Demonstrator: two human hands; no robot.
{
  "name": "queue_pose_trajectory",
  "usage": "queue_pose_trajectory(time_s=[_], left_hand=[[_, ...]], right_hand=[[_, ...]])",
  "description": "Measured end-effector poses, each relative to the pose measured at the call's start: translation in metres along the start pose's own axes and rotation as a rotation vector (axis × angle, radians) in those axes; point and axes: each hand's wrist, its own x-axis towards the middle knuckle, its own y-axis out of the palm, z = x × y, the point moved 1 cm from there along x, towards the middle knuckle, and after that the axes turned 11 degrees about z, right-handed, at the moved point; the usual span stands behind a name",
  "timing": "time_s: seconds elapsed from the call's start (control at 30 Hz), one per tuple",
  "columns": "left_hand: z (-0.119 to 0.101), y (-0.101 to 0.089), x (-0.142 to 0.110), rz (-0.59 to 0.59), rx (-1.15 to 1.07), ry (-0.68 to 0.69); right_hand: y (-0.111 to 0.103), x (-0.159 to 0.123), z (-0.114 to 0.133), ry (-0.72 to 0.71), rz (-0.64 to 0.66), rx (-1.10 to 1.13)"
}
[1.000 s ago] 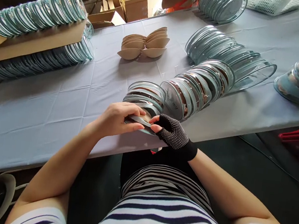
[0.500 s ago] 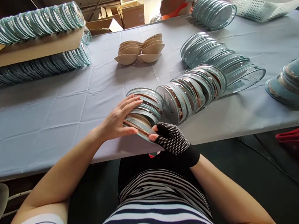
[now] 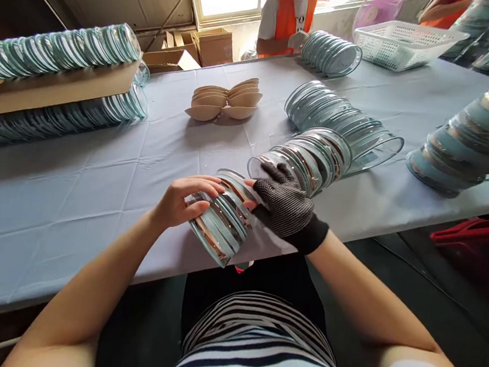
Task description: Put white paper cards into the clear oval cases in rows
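Observation:
A short stack of clear plastic shells with beige and coppery pieces between them leans at the table's near edge. My bare left hand grips its left side, thumb below and fingers along the upper rims. My right hand wears a dark dotted glove that leaves the thumb and forefinger tips bare. Those tips hold the stack's upper right edge, while the gloved fingers spread in front of a second row of filled shells. Behind that row lies a longer row of clear shells.
Beige moulded cups sit mid-table. Shell rows fill a cardboard rack at left. A tall shell stack leans at right. Farther back are another shell row, a white basket and a person in an orange vest.
The small stack has tipped and turned, its lower end now toward me. My right hand has moved from its lower right edge up to its upper right; my left hand has shifted slightly left and down.

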Motion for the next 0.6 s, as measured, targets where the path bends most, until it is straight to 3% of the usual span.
queue_pose_trajectory(time_s=[0.07,0.13,0.2,0.23,0.3,0.37,0.47,0.6], left_hand=[[0.0,-0.001,0.004,-0.049,0.151,0.027],[-0.004,-0.002,0.004,-0.052,0.308,0.048],[-0.008,0.0,0.001,0.048,0.385,0.038],[-0.009,0.002,-0.001,0.114,0.383,0.025],[-0.01,0.005,-0.004,0.2,0.345,-0.008],[-0.008,0.007,-0.007,0.204,0.288,-0.01],[-0.01,0.007,-0.015,0.194,0.278,0.006],[-0.027,0.017,-0.019,0.135,0.402,-0.051]], right_hand=[[-0.005,0.0,-0.01,-0.004,-0.047,0.01],[-0.023,-0.003,-0.036,0.092,-0.222,-0.003],[-0.044,-0.007,-0.074,0.272,-0.377,-0.031],[-0.051,-0.007,-0.094,0.369,-0.394,-0.041],[-0.054,-0.006,-0.127,0.506,-0.296,-0.058],[-0.046,0.0,-0.142,0.554,-0.183,-0.102],[-0.027,0.016,-0.138,0.54,-0.125,-0.136],[-0.011,0.052,-0.126,0.505,-0.071,-0.019]])
